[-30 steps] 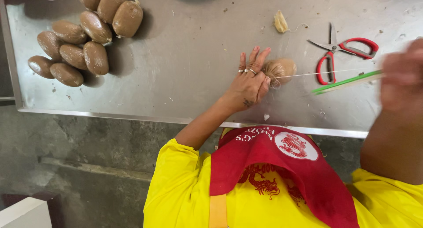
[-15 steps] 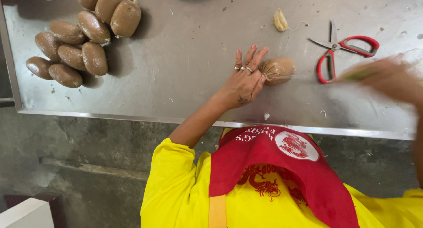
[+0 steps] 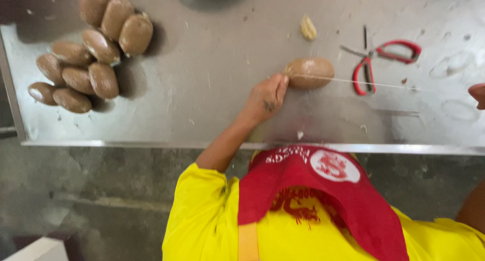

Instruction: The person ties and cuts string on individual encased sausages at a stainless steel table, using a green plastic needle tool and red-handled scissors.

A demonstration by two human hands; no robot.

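While left hand (image 3: 265, 97) pinches string (image 3: 353, 82) (taut), table edge (image 3: 151, 145) near

brown oval lump (image 3: 309, 72), taut string (image 3: 364, 83) across

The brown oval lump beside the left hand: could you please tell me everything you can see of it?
The brown oval lump is smooth, tan-brown and looks soft, like dough or a wrapped parcel. It lies on its side on the steel table, apart from the pile at the far left. The left hand touches its left end with its fingers. A thin pale string runs taut from it toward the right hand, passing the red scissors.
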